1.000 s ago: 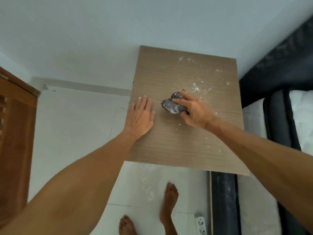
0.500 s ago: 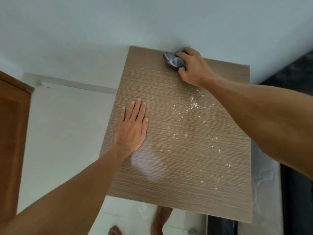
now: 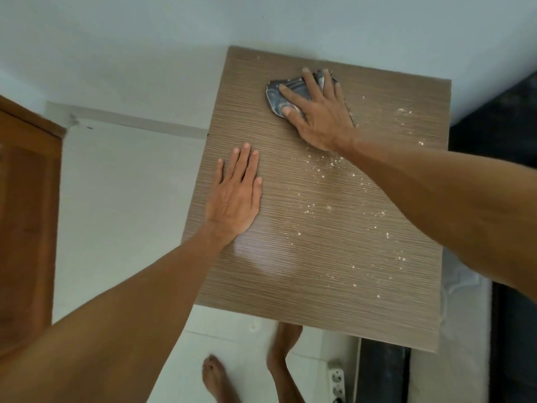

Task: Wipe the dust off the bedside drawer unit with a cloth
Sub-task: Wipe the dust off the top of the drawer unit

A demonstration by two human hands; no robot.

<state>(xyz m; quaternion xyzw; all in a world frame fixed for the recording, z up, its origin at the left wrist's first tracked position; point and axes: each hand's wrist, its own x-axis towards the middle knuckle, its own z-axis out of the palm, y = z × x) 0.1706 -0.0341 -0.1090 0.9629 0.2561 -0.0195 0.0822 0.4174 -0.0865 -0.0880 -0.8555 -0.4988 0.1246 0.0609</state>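
The right hand (image 3: pixel 319 112) presses flat, fingers spread, on a crumpled grey cloth (image 3: pixel 279 96) at one o'clock on the brown wood-grain drawer unit top (image 3: pixel 334 257); the left hand (image 3: pixel 235 196) lies flat and empty at nine o'clock.

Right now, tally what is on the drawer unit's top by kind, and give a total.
Hands: 2, the left hand flat on the drawer unit, the right hand pressing the cloth.
Cloths: 1, the grey cloth near the far edge.
Dust: scattered specks, uncountable.
Total: 3.

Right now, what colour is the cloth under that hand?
The cloth is dark grey with paler worn streaks, seen in the head view under the right hand.
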